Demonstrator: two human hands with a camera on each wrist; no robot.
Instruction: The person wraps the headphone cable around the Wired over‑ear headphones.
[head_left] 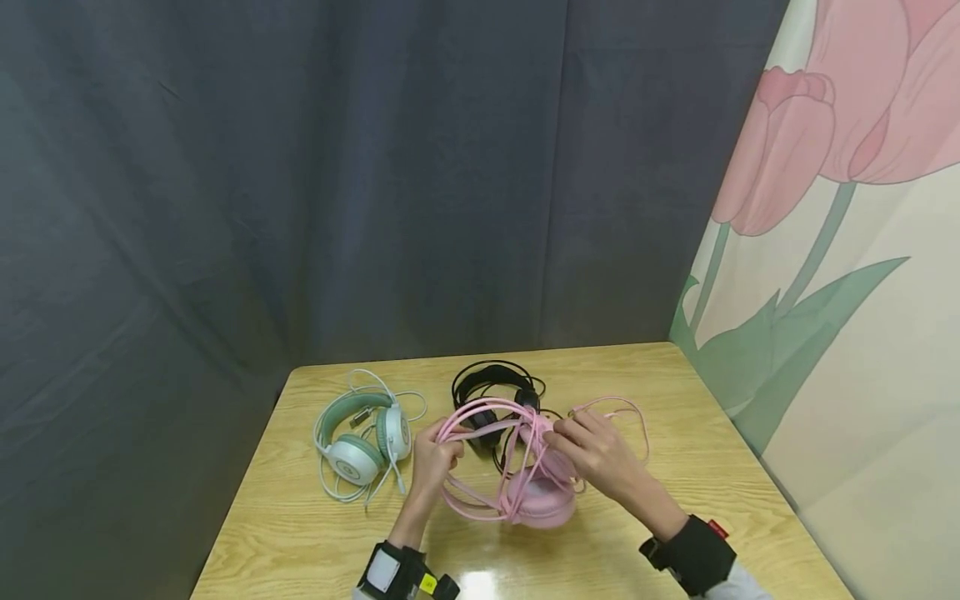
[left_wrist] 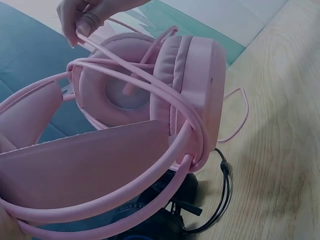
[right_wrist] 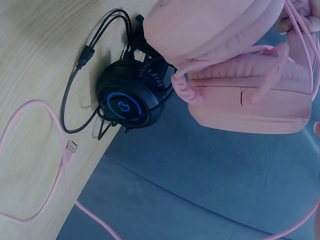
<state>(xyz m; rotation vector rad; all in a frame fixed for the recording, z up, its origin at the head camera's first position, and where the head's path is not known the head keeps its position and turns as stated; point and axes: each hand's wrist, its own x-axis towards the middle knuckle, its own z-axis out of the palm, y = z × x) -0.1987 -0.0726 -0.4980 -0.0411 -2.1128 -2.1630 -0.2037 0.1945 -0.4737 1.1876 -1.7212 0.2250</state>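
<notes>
A pink headset (head_left: 542,502) is held up above the middle of the table, its ear cups toward the right. My left hand (head_left: 432,457) grips its headband at the left end. Pink cable (left_wrist: 165,90) loops round the headband and one ear cup. In the left wrist view, my right hand (left_wrist: 95,17) pinches a strand of that cable beside the far ear cup. From the head view, the right hand (head_left: 603,454) is just right of the headset, fingers bent. A short pink microphone boom (right_wrist: 272,75) sticks out at one cup.
Behind the pink headset lies a black headset (head_left: 487,379) with its cable. A white and green headset (head_left: 356,458) lies at the left with its cable coiled about it. The pink cable's USB plug (right_wrist: 71,148) hangs near the wooden table's (head_left: 637,367) surface. A dark curtain (head_left: 420,183) stands behind.
</notes>
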